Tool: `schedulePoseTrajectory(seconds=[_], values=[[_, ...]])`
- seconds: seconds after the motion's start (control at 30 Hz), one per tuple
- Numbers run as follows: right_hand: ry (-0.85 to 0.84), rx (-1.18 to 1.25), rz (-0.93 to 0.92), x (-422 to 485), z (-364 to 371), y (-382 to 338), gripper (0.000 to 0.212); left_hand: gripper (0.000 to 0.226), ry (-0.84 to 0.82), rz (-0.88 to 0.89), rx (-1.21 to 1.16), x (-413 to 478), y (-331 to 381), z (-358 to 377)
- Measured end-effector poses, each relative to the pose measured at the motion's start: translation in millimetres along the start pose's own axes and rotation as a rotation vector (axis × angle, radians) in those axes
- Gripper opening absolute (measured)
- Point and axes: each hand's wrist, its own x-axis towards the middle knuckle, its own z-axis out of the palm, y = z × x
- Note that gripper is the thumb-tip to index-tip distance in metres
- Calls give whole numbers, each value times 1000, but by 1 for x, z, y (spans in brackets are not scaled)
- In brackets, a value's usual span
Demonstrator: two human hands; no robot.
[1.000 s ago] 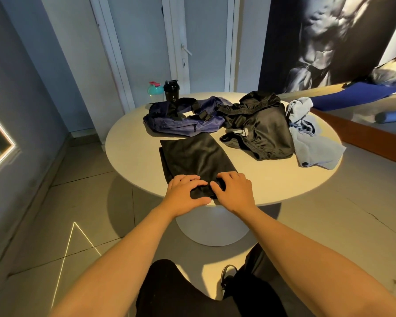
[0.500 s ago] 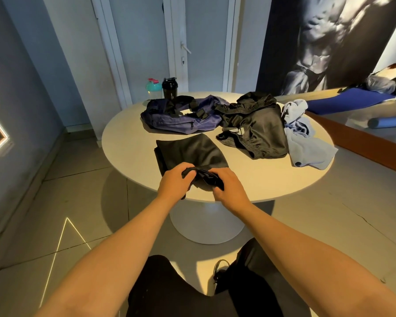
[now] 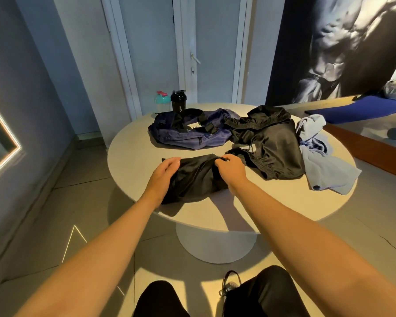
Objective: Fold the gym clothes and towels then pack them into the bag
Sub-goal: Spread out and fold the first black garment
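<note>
A black garment (image 3: 196, 179) lies folded over itself on the near part of the round white table (image 3: 133, 156). My left hand (image 3: 162, 177) holds its left edge and my right hand (image 3: 230, 171) pinches its top right edge. Behind it sits the navy gym bag (image 3: 192, 136) with black straps. To the right lies a crumpled black garment (image 3: 272, 143), and beside that a light blue towel or shirt (image 3: 325, 165) reaching the table's right edge.
Two shaker bottles, one teal (image 3: 162, 102) and one black (image 3: 178, 102), stand at the table's far edge. A door is behind the table. A low wooden bench (image 3: 364, 145) with a blue mat runs along the right. Tiled floor surrounds the table's pedestal.
Both hands lifted the near end of the black garment and carried it away from me, folding it over the far half. The garment now looks about half as long.
</note>
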Motion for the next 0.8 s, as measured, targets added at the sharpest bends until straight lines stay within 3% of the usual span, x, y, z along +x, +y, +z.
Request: schedulePoseTrajectory(seconds=[0.17,0.23,0.3,0.43,0.53,0.6,0.67,0.73,0.8], values=[[62,63,92,41,18,0,29,77,-125,-25,95,17,-34,-10],[62,33,89,55,22,0,21,82,-134,-37,84,27,-42,-8],[41,-6,59,65,26,3,20,71,-29,-27,125,43,-47,-5],[-80,-161,-46,75,29,14,38,39,247,-107,340,86,-52,-4],[-105,-351,-81,87,31,27,47,42,317,-147,451,95,-52,2],[-16,-468,-140,93,35,31,40,48,271,-82,334,90,-53,3],[70,-549,-214,98,40,31,31,65,116,-31,247,82,-52,0],[91,-538,-233,101,47,33,24,88,-27,20,383,79,-52,-3],[50,-549,-225,101,53,36,23,96,-39,51,547,82,-54,-3]])
